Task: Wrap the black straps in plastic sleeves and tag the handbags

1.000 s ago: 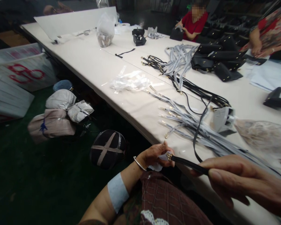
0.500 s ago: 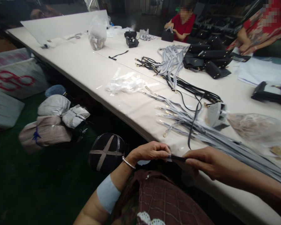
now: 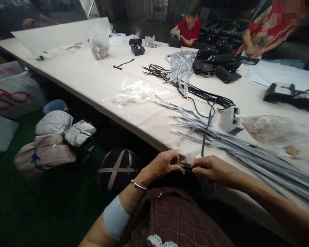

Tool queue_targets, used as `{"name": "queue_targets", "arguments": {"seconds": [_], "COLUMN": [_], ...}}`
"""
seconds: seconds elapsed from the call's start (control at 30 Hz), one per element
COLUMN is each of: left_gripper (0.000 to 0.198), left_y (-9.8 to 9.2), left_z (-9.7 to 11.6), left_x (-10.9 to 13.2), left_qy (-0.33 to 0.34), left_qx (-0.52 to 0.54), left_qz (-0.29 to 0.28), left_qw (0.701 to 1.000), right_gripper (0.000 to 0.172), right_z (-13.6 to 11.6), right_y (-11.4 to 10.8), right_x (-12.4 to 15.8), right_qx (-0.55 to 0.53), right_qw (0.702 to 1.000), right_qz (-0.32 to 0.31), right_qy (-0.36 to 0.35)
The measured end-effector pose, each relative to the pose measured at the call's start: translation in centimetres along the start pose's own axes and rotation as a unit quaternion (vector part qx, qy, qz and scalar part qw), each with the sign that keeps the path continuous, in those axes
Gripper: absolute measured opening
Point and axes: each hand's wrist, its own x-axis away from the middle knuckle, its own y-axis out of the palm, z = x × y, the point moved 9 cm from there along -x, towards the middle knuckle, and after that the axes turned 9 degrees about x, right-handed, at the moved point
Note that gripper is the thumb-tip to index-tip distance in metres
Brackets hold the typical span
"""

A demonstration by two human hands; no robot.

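My left hand (image 3: 167, 163) is closed in a pinch on one end of a black strap (image 3: 187, 168), where a small bit of clear or whitish film shows at the fingertips. A short way along, my right hand (image 3: 208, 167) grips the same strap with thumb and fingers. Both hands are just off the table's near edge, above my lap. From near the right hand a dark strap length runs up onto the table. Beyond the hands lie several grey-wrapped straps (image 3: 237, 147) with gold clasps (image 3: 179, 142) at their ends.
The white table (image 3: 134, 123) holds film scraps (image 3: 136, 92), black straps (image 3: 203, 92), black bags (image 3: 218, 61), a small white box (image 3: 229, 119) and a plastic bag (image 3: 273, 132). Two co-workers (image 3: 189, 31) handle items across it. Bundles (image 3: 46, 149) and a round black stool (image 3: 118, 169) stand on the floor.
My right hand has moved left, closer to my left hand, so less strap shows between them. The camera view has shifted slightly to the right.
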Motion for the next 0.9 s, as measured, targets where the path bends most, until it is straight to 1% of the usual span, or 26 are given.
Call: {"name": "queue_targets", "arguments": {"seconds": [0.07,0.13,0.2,0.27,0.33,0.4,0.47,0.53,0.6,0.63,0.7,0.77,0.83,0.9], "left_gripper": [0.026,0.026,0.026,0.024,0.022,0.021,0.021,0.020,0.019,0.018,0.018,0.020,0.020,0.028], "left_y": [0.5,1.1,1.6,2.2,2.9,3.4,3.2,2.3,1.6,1.4,1.3,1.5,1.9,2.5], "left_z": [0.1,0.0,0.0,0.2,0.8,1.8,2.6,3.0,3.2,3.2,3.2,2.8,1.8,0.6], "left_x": [0.2,0.4,0.4,0.3,0.1,0.0,0.0,0.0,0.1,0.2,0.4,0.5,0.4,0.2], "left_qy": [0.010,0.006,0.002,0.014,0.056,0.119,0.174,0.201,0.210,0.213,0.212,0.187,0.127,0.052], "left_qx": [-0.013,-0.010,0.002,0.015,0.027,0.045,0.065,0.066,0.045,0.032,0.021,0.039,0.073,0.085], "left_qz": [-0.022,-0.037,-0.040,-0.043,-0.052,-0.058,-0.035,0.017,0.066,0.083,0.105,0.124,0.146,0.168], "left_qw": [1.000,0.999,0.999,0.999,0.997,0.990,0.982,0.977,0.974,0.973,0.971,0.974,0.978,0.981], "right_gripper": [0.025,0.026,0.026,0.028,0.032,0.039,0.045,0.046,0.047,0.049,0.052,0.054,0.054,0.049], "right_z": [0.5,0.8,1.0,1.1,0.9,0.8,0.6,0.0,-0.2,0.1,1.0,1.9,2.3,2.4], "right_y": [0.7,1.1,1.4,1.9,2.4,2.7,2.9,2.9,2.5,2.2,1.8,1.7,1.9,2.2], "right_x": [0.0,0.0,0.0,0.0,0.0,0.3,0.9,1.7,2.2,2.3,2.0,1.4,0.9,0.7], "right_qx": [-0.021,-0.037,-0.056,-0.086,-0.117,-0.140,-0.178,-0.237,-0.287,-0.302,-0.319,-0.322,-0.315,-0.305], "right_qw": [1.000,0.999,0.998,0.996,0.993,0.990,0.981,0.964,0.947,0.943,0.942,0.944,0.947,0.950], "right_qz": [-0.011,-0.007,0.002,0.001,-0.012,-0.032,-0.064,-0.093,-0.094,-0.080,-0.039,0.000,0.026,0.042], "right_qy": [0.006,0.009,0.016,0.019,0.006,-0.009,-0.031,-0.074,-0.111,-0.116,-0.097,-0.075,-0.061,-0.053]}}
